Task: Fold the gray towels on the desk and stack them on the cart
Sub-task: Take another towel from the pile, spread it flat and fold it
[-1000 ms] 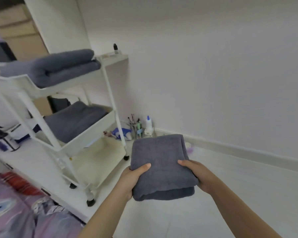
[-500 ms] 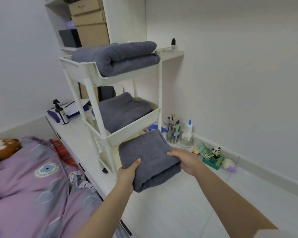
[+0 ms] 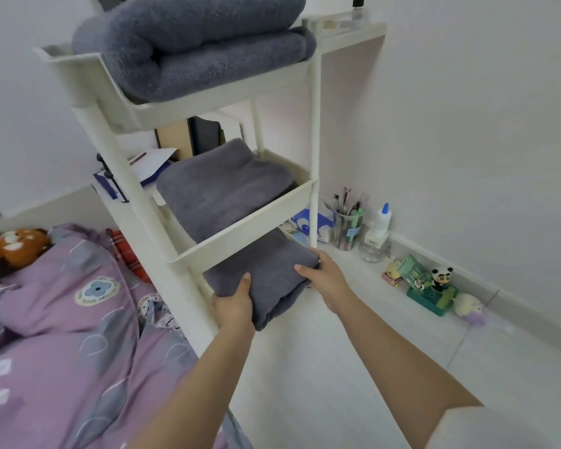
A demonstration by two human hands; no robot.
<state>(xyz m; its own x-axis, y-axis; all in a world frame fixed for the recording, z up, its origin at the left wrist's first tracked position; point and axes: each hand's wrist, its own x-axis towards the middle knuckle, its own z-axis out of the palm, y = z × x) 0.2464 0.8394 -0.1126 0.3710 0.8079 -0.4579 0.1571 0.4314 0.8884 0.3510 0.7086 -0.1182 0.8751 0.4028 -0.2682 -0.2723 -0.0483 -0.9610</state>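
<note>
A folded gray towel (image 3: pixel 269 273) is held level between both hands, partly pushed under the middle tray of the white three-tier cart (image 3: pixel 240 228). My left hand (image 3: pixel 235 304) grips its near left edge, thumb on top. My right hand (image 3: pixel 324 273) grips its right edge beside the cart's front post. The far end of the towel is hidden beneath the middle tray. Another folded gray towel (image 3: pixel 221 189) lies in the middle tray, and a thick folded gray towel (image 3: pixel 195 43) fills the top tray.
The cart stands on a white desk (image 3: pixel 353 367) against the wall. A pen cup (image 3: pixel 347 222), glue bottle (image 3: pixel 381 222), glass jar and small panda toys (image 3: pixel 434 286) sit to the right. A bed with purple bedding (image 3: pixel 62 335) lies left.
Both hands have carried the folded towel forward and lower, from in front of the cart to under its middle tray. The view has moved closer to the cart.
</note>
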